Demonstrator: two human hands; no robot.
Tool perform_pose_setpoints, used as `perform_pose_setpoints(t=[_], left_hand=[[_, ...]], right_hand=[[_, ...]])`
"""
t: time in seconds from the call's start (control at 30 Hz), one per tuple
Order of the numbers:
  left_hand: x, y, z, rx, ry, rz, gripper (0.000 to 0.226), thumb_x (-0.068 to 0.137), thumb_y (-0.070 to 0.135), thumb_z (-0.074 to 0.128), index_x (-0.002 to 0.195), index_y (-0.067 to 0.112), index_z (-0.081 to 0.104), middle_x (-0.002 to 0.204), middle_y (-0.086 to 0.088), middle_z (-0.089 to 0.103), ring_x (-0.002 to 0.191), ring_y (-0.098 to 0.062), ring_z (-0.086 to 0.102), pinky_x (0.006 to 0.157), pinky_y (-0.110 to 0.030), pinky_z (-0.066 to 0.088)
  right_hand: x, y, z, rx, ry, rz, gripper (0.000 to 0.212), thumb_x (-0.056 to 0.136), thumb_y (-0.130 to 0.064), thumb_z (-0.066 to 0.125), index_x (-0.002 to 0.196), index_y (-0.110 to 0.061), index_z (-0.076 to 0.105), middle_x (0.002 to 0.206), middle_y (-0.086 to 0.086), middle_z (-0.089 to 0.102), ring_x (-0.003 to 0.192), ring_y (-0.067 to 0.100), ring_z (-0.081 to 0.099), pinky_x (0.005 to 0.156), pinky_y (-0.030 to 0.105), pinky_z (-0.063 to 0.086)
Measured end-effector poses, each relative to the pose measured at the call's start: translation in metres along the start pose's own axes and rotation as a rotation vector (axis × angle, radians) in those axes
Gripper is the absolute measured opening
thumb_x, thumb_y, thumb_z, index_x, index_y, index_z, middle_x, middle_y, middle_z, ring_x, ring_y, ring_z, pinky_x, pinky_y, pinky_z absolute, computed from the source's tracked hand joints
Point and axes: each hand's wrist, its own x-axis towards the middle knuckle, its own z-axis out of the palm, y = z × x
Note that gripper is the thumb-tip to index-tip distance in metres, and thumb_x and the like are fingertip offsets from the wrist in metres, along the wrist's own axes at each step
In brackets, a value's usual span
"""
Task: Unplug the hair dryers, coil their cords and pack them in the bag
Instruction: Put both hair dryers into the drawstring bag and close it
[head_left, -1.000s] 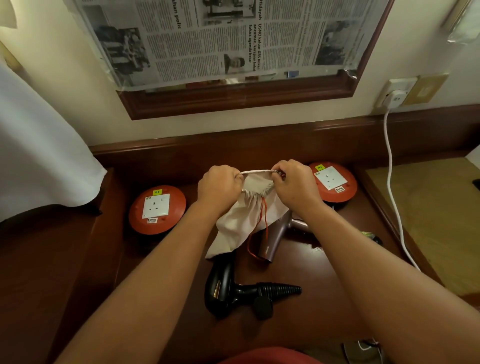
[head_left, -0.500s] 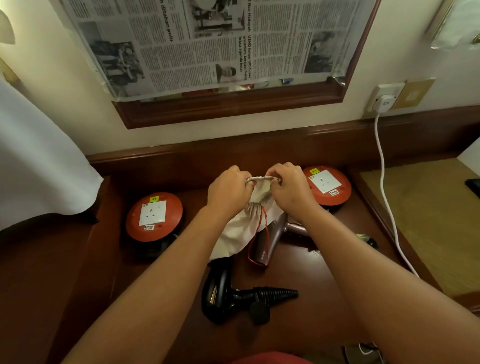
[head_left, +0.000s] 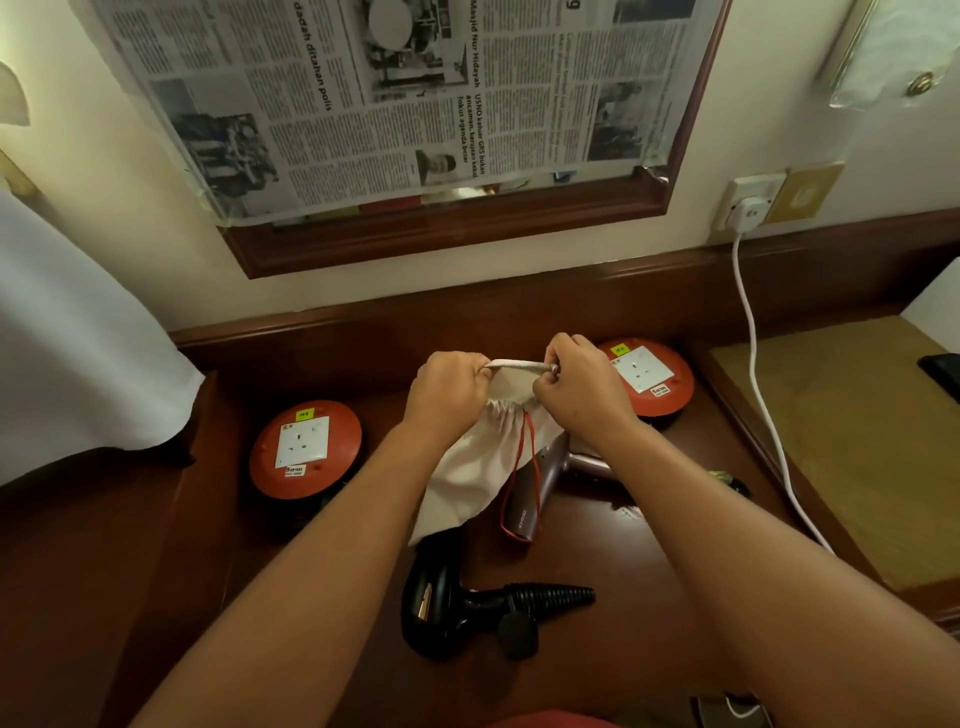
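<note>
bag (head_left: 485, 457) mouth | both hands closer together than a second ago

Bare forearms, no sleeves, bare hands (head_left: 452, 392)

Left hand (head_left: 447, 397) and right hand (head_left: 576, 387) grip the bag (head_left: 483, 467).

Warm, rather dim indoor light falls from above, leaving the cream painted wall (head_left: 519, 270) far brighter than the dark brown wooden desk top (head_left: 597, 545), which shows only a dull sheen. Soft shadows pool under the round orange plastic socket reel (head_left: 306, 447) at left and beside the glossy black plastic hair dryer (head_left: 436, 597) near the viewer. Wide-angle distortion bends the brown wooden mirror frame (head_left: 457, 239) and stretches both forearms toward the near corners. Focus is fairly even; edges look slightly soft.
</note>
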Motion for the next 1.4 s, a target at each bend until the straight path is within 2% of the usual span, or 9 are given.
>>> perform_pose_setpoints(t=[0.17, 0.3, 0.4, 0.53, 0.67, 0.9, 1.0, 1.17, 1.4], left_hand=[[0.001, -0.010, -0.007, 0.050, -0.016, -0.020, 0.029, 0.095, 0.015, 0.049, 0.068, 0.015, 0.060, 0.059, 0.004, 0.053, 0.059, -0.015, 0.053, 0.053, -0.028, 0.036], [0.004, -0.009, -0.009, -0.002, 0.023, -0.063, 0.027, 0.095, 0.016, 0.049, 0.079, 0.009, 0.070, 0.067, -0.002, 0.062, 0.064, -0.019, 0.059, 0.057, -0.033, 0.049], [0.005, -0.001, -0.013, -0.067, 0.013, -0.091, 0.030, 0.096, 0.019, 0.049, 0.073, 0.007, 0.066, 0.063, -0.005, 0.059, 0.061, -0.021, 0.056, 0.053, -0.033, 0.043], [0.008, 0.004, -0.013, -0.187, 0.051, -0.123, 0.028, 0.093, 0.028, 0.053, 0.077, 0.009, 0.067, 0.069, -0.007, 0.064, 0.066, -0.023, 0.059, 0.060, -0.039, 0.047], [0.000, -0.005, -0.012, -0.055, -0.051, -0.198, 0.015, 0.091, 0.028, 0.055, 0.087, 0.018, 0.065, 0.084, 0.002, 0.061, 0.076, -0.016, 0.058, 0.066, -0.036, 0.051], [0.000, -0.013, -0.014, 0.071, -0.151, -0.143, 0.029, 0.096, 0.016, 0.047, 0.071, 0.010, 0.060, 0.071, -0.001, 0.049, 0.068, -0.017, 0.049, 0.062, -0.030, 0.039], [0.002, -0.016, -0.012, -0.084, -0.184, -0.217, 0.038, 0.095, 0.016, 0.052, 0.059, 0.003, 0.057, 0.058, -0.005, 0.049, 0.057, -0.018, 0.046, 0.055, -0.028, 0.037], [0.003, -0.017, -0.010, -0.639, -0.095, -0.407, 0.031, 0.093, 0.014, 0.059, 0.069, -0.005, 0.062, 0.059, -0.013, 0.051, 0.043, -0.013, 0.049, 0.046, -0.023, 0.043], [0.001, -0.016, -0.002, -0.755, -0.037, -0.498, 0.038, 0.092, 0.015, 0.058, 0.077, -0.019, 0.060, 0.062, -0.017, 0.056, 0.054, -0.023, 0.053, 0.047, -0.026, 0.045]], right_hand=[[0.000, 0.003, -0.004, 0.049, 0.011, 0.011, 0.004, 0.083, -0.009, 0.053, 0.084, -0.013, 0.053, 0.081, 0.000, 0.051, 0.073, 0.018, 0.050, 0.059, 0.029, 0.042], [0.003, -0.001, -0.006, 0.172, 0.033, 0.053, 0.004, 0.081, -0.004, 0.053, 0.083, -0.008, 0.054, 0.080, 0.003, 0.055, 0.070, 0.018, 0.049, 0.056, 0.026, 0.039], [0.005, -0.002, -0.009, 0.190, -0.082, 0.035, 0.008, 0.082, -0.008, 0.056, 0.090, -0.010, 0.055, 0.085, 0.003, 0.055, 0.074, 0.019, 0.051, 0.059, 0.029, 0.042], [0.006, -0.005, -0.010, 0.143, -0.156, 0.004, 0.011, 0.090, -0.022, 0.057, 0.098, -0.015, 0.061, 0.085, 0.002, 0.060, 0.078, 0.020, 0.056, 0.067, 0.036, 0.048], [0.015, 0.001, -0.021, 0.081, -0.052, 0.037, 0.015, 0.094, -0.014, 0.049, 0.093, -0.009, 0.063, 0.079, 0.003, 0.060, 0.074, 0.020, 0.058, 0.065, 0.035, 0.050], [0.021, 0.009, -0.025, -0.189, -0.092, -0.066, 0.012, 0.093, -0.015, 0.044, 0.090, -0.011, 0.055, 0.086, 0.005, 0.060, 0.078, 0.024, 0.057, 0.067, 0.041, 0.050], [0.021, 0.011, -0.025, -0.185, -0.102, -0.061, 0.009, 0.094, -0.015, 0.047, 0.096, -0.012, 0.055, 0.097, 0.006, 0.059, 0.087, 0.024, 0.055, 0.072, 0.038, 0.048], [0.003, -0.008, -0.015, -0.093, 0.118, -0.280, 0.019, 0.086, -0.014, 0.060, 0.105, -0.010, 0.058, 0.106, 0.007, 0.053, 0.096, 0.023, 0.048, 0.081, 0.036, 0.042], [-0.011, -0.022, 0.028, 0.101, -0.083, -0.231, 0.026, 0.085, -0.033, 0.066, 0.098, -0.011, 0.069, 0.097, 0.003, 0.068, 0.091, 0.017, 0.058, 0.080, 0.035, 0.047]])
